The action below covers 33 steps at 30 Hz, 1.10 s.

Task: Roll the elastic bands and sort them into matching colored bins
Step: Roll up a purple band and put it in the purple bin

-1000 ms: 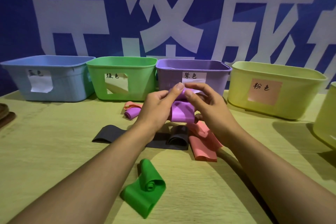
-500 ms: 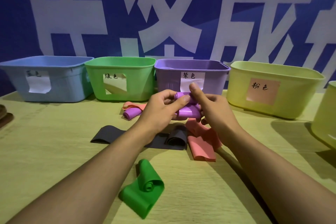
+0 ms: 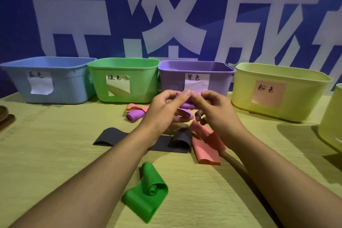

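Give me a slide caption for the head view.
Both hands roll a purple band before the purple bin; green, black and pink bands wait.

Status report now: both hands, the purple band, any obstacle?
Left hand and right hand pinch purple band, mostly rolled. Purple bin directly behind. Nothing between.

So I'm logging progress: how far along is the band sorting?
Early. Something pale shows inside the purple bin, unclear what. Both hands, left and right, are rolling a purple band. Black, pink, green and another purple band still lie on the table.
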Each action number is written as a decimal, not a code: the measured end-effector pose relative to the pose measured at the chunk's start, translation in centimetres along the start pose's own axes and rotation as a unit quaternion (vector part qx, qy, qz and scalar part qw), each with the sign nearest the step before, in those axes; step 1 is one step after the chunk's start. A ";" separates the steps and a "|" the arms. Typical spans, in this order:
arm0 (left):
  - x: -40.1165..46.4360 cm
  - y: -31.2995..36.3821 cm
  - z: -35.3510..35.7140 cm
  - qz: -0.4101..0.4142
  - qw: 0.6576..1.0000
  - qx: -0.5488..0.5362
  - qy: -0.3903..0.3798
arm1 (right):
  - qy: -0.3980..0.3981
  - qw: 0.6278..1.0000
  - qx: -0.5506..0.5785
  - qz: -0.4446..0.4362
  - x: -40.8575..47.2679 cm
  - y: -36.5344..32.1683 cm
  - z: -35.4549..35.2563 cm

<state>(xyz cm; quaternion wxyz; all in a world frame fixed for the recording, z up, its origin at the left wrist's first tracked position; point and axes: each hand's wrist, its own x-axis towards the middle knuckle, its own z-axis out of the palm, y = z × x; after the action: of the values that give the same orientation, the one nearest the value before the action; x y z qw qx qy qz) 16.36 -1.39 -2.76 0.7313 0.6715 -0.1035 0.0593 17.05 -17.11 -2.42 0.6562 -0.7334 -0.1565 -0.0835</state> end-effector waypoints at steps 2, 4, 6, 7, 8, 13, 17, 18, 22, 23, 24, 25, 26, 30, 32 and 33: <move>0.0 0.2 0.0 -0.016 1.000 -0.003 0.015 | -0.015 1.000 0.002 -0.005 -0.1 0.0 0.1; 0.0 0.3 0.0 -0.030 0.999 0.015 0.036 | -0.025 1.000 0.001 -0.016 -0.1 0.1 0.2; 0.0 0.3 -0.1 -0.040 0.997 0.036 0.048 | -0.032 0.999 0.008 -0.027 -0.2 0.2 0.2; -0.1 0.3 -0.1 -0.044 0.997 0.044 0.050 | -0.036 0.999 0.011 -0.032 -0.3 0.2 0.2; -0.1 0.3 -0.1 -0.047 0.996 0.049 0.050 | -0.040 0.998 0.012 -0.037 -0.3 0.2 0.2; -0.2 0.2 -0.3 -0.039 0.997 0.059 0.038 | -0.043 0.998 0.006 -0.049 -0.3 0.2 0.1; 0.0 0.1 -0.2 -0.026 0.998 0.051 0.029 | -0.041 0.999 0.008 -0.029 -0.3 0.2 0.0; 0.0 0.0 -0.2 -0.022 0.998 0.044 0.023 | -0.042 0.999 0.008 -0.015 -0.3 0.2 0.0; 0.2 -0.3 -0.1 -0.004 0.999 0.034 -0.007 | -0.028 0.997 -0.006 0.065 -0.4 -0.3 0.0; 0.3 -0.4 -0.1 0.001 0.999 0.034 -0.012 | -0.027 0.996 -0.024 0.080 -0.4 -0.4 0.0; 0.4 -0.5 -0.1 0.005 0.999 0.034 -0.016 | -0.025 0.995 -0.045 0.089 -0.5 -0.5 0.0; 0.5 -0.5 -0.1 0.007 0.999 0.033 -0.018 | -0.024 0.994 -0.061 0.092 -0.5 -0.6 0.0; 0.5 -0.6 -0.1 0.009 0.999 0.033 -0.020 | -0.024 0.993 -0.069 0.092 -0.5 -0.6 0.0; 0.4 -0.7 0.1 0.018 0.999 0.044 -0.025 | -0.003 0.994 -0.062 0.093 -0.4 -0.5 0.0; 0.3 -0.7 0.3 0.025 0.998 0.057 -0.025 | 0.010 0.994 -0.059 0.091 -0.3 -0.4 0.0; 0.3 -0.7 0.3 0.029 0.997 0.063 -0.022 | 0.013 0.994 -0.056 0.090 -0.2 -0.4 0.0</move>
<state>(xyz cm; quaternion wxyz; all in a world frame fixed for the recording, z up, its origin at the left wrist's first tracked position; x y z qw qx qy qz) 16.74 -1.79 -3.32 0.6828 0.7144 -0.1349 0.0720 16.72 -17.14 -2.14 0.6208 -0.7791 -0.0764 -0.0425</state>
